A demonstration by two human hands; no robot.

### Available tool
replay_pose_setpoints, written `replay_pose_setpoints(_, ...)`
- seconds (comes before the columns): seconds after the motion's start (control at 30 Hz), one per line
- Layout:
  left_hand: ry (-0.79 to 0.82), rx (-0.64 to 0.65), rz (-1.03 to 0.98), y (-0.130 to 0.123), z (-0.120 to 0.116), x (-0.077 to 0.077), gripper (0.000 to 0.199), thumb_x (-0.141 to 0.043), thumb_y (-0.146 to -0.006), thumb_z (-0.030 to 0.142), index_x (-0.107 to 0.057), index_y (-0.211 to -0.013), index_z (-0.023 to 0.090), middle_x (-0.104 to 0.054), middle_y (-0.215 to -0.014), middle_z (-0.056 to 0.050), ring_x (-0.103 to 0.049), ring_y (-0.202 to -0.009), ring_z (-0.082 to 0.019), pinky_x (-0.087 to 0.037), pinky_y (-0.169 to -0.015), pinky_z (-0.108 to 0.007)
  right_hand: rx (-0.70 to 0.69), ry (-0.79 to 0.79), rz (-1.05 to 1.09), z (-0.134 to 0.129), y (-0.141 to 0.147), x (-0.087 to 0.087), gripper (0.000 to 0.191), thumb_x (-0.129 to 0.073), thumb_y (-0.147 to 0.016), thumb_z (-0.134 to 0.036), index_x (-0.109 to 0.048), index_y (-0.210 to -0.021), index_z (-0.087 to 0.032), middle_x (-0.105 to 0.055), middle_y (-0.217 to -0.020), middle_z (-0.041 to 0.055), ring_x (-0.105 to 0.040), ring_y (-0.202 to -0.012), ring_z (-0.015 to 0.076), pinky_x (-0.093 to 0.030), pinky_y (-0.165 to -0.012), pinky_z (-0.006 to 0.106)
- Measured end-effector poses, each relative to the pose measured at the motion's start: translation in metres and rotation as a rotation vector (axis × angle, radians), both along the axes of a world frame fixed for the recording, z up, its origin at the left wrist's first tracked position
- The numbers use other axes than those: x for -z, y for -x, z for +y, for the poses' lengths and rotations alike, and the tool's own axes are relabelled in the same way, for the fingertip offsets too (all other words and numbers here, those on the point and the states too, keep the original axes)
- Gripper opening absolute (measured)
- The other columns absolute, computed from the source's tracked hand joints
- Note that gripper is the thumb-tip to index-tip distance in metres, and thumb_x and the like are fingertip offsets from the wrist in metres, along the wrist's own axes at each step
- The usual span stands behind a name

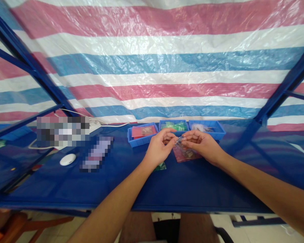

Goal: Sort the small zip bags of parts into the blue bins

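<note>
Over the blue surface (172, 192), the left hand (159, 145) and right hand (205, 144) pinch some clear plastic (179, 140) from opposite sides, apparently to steady it.

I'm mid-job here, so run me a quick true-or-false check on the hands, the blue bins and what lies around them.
1. The left hand and right hand both have fingers on a clear plastic item. True.
2. Four blue bins stand in the row behind the hands. False: there are three blue bins.
3. The middle bin holds green packets. True.
4. The packet just beneath the clear plastic item is yellow. False: it is a reddish packet.
5. A white rounded object lies to the left of the bins. True.
</note>
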State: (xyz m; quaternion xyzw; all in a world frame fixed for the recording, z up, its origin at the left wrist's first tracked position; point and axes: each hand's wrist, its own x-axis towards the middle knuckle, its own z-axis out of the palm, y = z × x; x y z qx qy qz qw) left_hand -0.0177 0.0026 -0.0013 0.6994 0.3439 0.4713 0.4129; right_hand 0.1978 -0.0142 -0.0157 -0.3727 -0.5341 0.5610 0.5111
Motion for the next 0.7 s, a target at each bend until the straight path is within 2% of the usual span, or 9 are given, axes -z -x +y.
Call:
replay_pose_setpoints(0.23, 0.087, 0.058, 0.034, 0.0001, -0.0001, 0.0045, 0.049, -0.080, -0.088, 0.031, -0.062, -0.131, 0.017, -0.076, -0.100, -0.007, -0.073, -0.084, -0.016, -0.059, -0.079, -0.027, 0.014, 0.013, 0.038, 0.0033, -0.0003, 0.0037, 0.044, -0.097, -0.069, -0.033, -0.072, -0.103, -0.023, -0.079, -0.094, 0.0020, -0.076, -0.081, 0.0177, -0.064, -0.083, 0.035)
replay_pose_setpoints(0.33, 0.088, 0.066, 0.071, 0.0003, -0.0005, 0.0060, 0.046, -0.079, -0.088, 0.029, -0.064, -0.130, 0.018, -0.075, -0.096, -0.006, -0.073, -0.083, -0.016, -0.058, -0.077, -0.026, 0.028, -0.011, 0.031, 0.0035, 0.0001, 0.0026, 0.044, -0.097, -0.069, -0.034, -0.072, -0.104, -0.023, -0.079, -0.092, 0.0020, -0.076, -0.079, 0.0185, -0.064, -0.085, 0.037)
replay_pose_setpoints(0.47, 0.101, 0.068, 0.013, -0.0002, 0.0000, 0.0053, 0.040, -0.078, -0.089, 0.029, -0.064, -0.124, 0.018, -0.073, -0.091, -0.004, -0.073, -0.081, -0.015, -0.060, -0.079, -0.027, 0.008, -0.014, 0.020, 0.0017, 0.0011, -0.0002, 0.045, -0.097, -0.068, -0.033, -0.073, -0.105, -0.022, -0.080, -0.098, 0.0040, -0.077, -0.090, 0.0201, -0.061, -0.094, 0.038)
replay_pose_setpoints(0.57, 0.122, 0.072, -0.045, -0.0011, 0.0003, 0.0039, 0.040, -0.078, -0.089, 0.029, -0.063, -0.125, 0.018, -0.074, -0.095, -0.005, -0.075, -0.087, -0.017, -0.061, -0.082, -0.029, -0.009, 0.034, 0.011, 0.0004, 0.0011, 0.0005, 0.044, -0.095, -0.071, -0.036, -0.073, -0.107, -0.023, -0.080, -0.099, 0.0035, -0.077, -0.085, 0.0192, -0.062, -0.088, 0.037)
replay_pose_setpoints(0.7, 0.115, 0.072, -0.010, -0.0008, 0.0001, 0.0041, 0.043, -0.079, -0.087, 0.028, -0.064, -0.125, 0.017, -0.075, -0.097, -0.007, -0.075, -0.087, -0.017, -0.061, -0.082, -0.028, -0.018, 0.030, -0.022, 0.0003, -0.0010, 0.0037, 0.041, -0.091, -0.076, -0.037, -0.072, -0.109, -0.022, -0.079, -0.098, 0.0033, -0.075, -0.080, 0.0173, -0.061, -0.081, 0.034)
